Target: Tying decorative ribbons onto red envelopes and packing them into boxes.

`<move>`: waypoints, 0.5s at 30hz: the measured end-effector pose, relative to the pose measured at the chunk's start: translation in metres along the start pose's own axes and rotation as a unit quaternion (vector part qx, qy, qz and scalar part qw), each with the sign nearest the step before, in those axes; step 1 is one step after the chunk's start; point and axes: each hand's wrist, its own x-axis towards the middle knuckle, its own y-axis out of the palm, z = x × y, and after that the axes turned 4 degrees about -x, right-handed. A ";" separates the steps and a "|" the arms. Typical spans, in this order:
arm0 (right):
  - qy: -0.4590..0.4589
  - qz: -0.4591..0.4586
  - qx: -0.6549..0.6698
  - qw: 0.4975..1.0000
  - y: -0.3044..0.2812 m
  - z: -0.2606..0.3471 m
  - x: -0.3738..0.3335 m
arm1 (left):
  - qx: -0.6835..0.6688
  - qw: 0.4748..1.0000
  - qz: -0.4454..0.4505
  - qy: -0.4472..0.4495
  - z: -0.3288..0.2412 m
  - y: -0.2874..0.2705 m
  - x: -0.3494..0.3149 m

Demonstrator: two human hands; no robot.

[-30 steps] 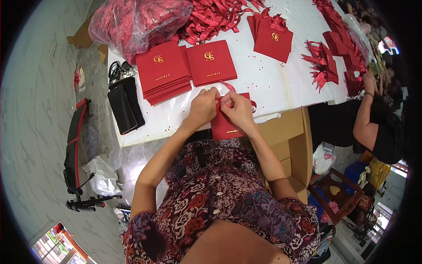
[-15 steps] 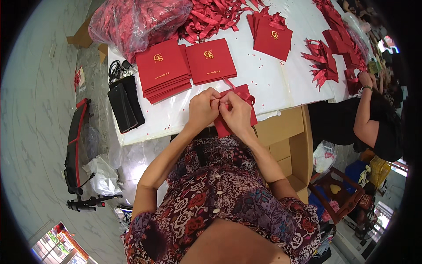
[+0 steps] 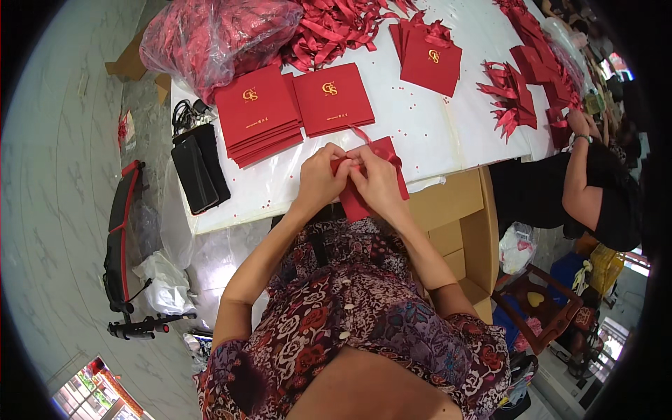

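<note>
Over the table's front edge, both my hands work at a flat red paper gift bag [image 3: 355,204]. My left hand [image 3: 320,178] is closed, thumb and fingers pinching the bag's left edge. My right hand [image 3: 378,185] lies across the bag, its fingertips pressed together against those of the left. A red ribbon [image 3: 360,132] loops out above the knuckles and over the bag's far side. The ribbon's end is hidden between my fingers, where the right hand seems to grip it.
Ahead lie a stack of red bags [image 3: 255,108] and a second pile [image 3: 332,98]. A plastic sack [image 3: 217,42] and loose ribbons [image 3: 336,31] are behind them. Ribboned bags [image 3: 430,63] lie farther right. A phone [image 3: 194,173] rests at left. An open carton [image 3: 483,231] stands beside a co-worker [image 3: 584,182].
My fingertips have drawn closer together, and the bag's edge now shows red between them. The right hand has turned slightly over the bag, covering more of the ribbon.
</note>
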 end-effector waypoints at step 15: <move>0.069 0.358 0.131 0.922 -0.040 -0.052 0.058 | 0.013 0.984 0.055 0.167 -0.007 -0.003 -0.001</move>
